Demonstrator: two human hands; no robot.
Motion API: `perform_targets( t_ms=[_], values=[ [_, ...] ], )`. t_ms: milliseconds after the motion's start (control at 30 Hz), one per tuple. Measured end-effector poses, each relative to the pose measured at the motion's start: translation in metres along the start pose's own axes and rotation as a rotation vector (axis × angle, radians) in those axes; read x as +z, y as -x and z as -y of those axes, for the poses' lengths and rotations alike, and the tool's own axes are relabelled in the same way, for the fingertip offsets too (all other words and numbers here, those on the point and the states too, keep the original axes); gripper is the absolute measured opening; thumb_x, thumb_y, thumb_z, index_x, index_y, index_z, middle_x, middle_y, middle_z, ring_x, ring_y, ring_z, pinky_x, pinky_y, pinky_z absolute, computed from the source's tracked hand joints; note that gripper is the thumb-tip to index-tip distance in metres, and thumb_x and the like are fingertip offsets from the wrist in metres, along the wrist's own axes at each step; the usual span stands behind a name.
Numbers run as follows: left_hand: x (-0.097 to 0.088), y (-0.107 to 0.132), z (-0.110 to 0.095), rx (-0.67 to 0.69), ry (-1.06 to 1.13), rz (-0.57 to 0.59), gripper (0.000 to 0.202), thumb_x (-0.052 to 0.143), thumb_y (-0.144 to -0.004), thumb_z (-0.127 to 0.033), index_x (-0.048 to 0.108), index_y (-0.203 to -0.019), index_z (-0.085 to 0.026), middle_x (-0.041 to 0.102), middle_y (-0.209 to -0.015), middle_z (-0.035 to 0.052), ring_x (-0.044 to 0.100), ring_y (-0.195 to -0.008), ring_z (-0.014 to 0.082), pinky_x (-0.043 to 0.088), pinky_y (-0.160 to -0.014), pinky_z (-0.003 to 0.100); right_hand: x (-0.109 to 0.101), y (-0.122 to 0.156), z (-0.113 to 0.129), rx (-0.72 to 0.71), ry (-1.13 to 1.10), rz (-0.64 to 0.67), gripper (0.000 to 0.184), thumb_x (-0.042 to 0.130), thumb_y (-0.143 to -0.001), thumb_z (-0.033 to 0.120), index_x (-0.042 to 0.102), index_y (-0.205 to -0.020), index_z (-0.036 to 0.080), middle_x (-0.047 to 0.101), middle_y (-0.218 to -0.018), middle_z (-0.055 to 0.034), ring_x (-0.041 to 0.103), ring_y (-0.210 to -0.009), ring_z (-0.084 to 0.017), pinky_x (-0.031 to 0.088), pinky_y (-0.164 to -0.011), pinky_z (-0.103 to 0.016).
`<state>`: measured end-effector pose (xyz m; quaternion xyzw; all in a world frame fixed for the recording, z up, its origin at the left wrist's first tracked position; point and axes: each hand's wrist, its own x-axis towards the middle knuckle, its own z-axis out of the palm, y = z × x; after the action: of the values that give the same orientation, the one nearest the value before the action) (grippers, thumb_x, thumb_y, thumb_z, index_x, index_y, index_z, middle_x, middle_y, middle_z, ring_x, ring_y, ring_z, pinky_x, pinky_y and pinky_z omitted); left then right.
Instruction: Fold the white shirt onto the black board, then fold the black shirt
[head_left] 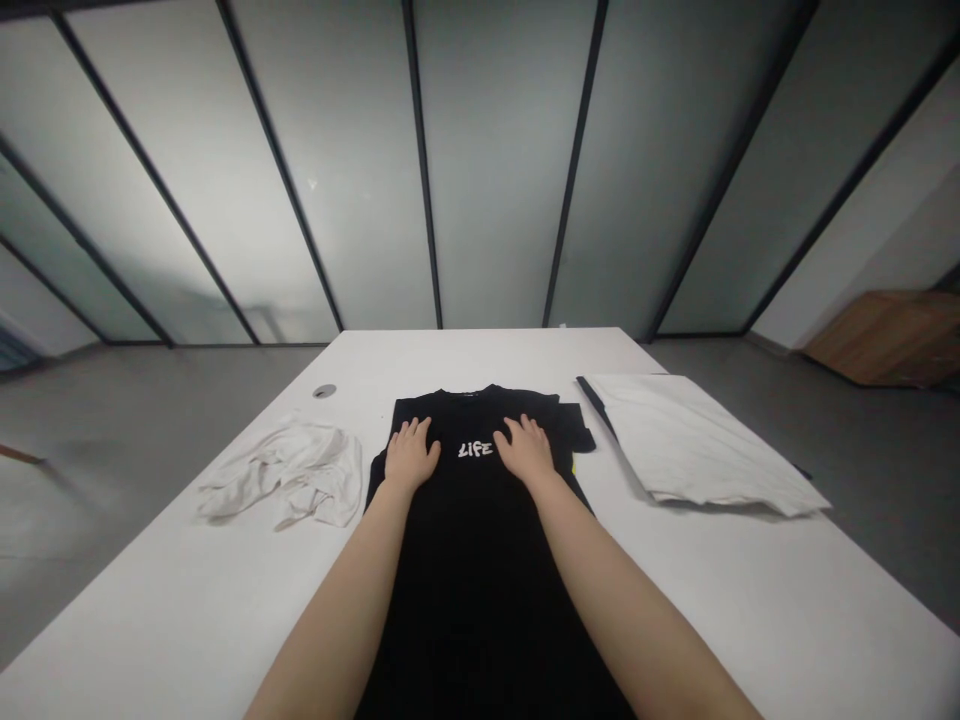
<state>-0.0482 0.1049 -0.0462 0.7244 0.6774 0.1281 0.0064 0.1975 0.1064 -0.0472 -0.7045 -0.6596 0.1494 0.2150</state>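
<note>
The person's left hand (410, 455) and right hand (527, 450) both lie flat and spread, palms down with the fingers slightly apart, pressing on the chest of a black cotton T-shirt (480, 560). The hands sit to either side of its white "LIFE" print (475, 449), touching neither the print nor each other. The shirt lies face up at the middle of a white rectangular worktop (750, 600), its hem running off the near end of the view. To its left, just beside it, lies a crumpled white cloth garment (283, 472). To the right, a little apart, is a flat folded white garment (701, 437). A round metal grommet (324, 391) is set in the worktop beyond the crumpled cloth, and a frosted glass wall (495, 170) stands past the far end.
</note>
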Motion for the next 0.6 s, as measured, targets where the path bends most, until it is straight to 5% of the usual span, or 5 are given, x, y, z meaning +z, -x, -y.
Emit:
perform_targets(
  t_ms=[233,433,600],
  values=[
    [-0.003,0.005,-0.017,0.066,0.058,-0.046,0.051,0.054,-0.103,-0.035,0.057,-0.149,-0.016,0.051,-0.162,0.019,0.044,-0.153,0.0364,0.036,-0.124,0.053,-0.052,-0.026,-0.048,0.121,-0.045,-0.147,0.048,0.039,-0.107,0.038,0.063,-0.145,0.021,0.066,-0.146,-0.0106,0.062,-0.134,-0.022,0.046,-0.113,-0.033],
    [0.005,0.014,-0.034,0.108,0.04,0.028,0.054,0.05,-0.105,-0.045,0.055,-0.152,-0.021,0.045,-0.166,0.0169,0.036,-0.157,0.0382,0.03,-0.126,0.059,-0.064,-0.017,-0.08,0.408,0.07,-0.25,0.05,0.06,-0.095,0.033,0.067,-0.134,0.002,0.06,-0.138,-0.037,0.057,-0.134,-0.047,0.045,-0.108,-0.061],
    [0.006,0.016,-0.032,0.12,0.024,0.059,0.056,0.049,-0.105,-0.049,0.054,-0.154,-0.022,0.042,-0.169,0.0149,0.035,-0.158,0.0382,0.028,-0.127,0.058,-0.061,-0.016,-0.094,0.442,0.056,-0.22,0.039,0.07,-0.088,0.038,0.076,-0.114,0.01,0.074,-0.112,-0.0282,0.069,-0.117,-0.045,0.05,-0.1,-0.058]
  ],
)
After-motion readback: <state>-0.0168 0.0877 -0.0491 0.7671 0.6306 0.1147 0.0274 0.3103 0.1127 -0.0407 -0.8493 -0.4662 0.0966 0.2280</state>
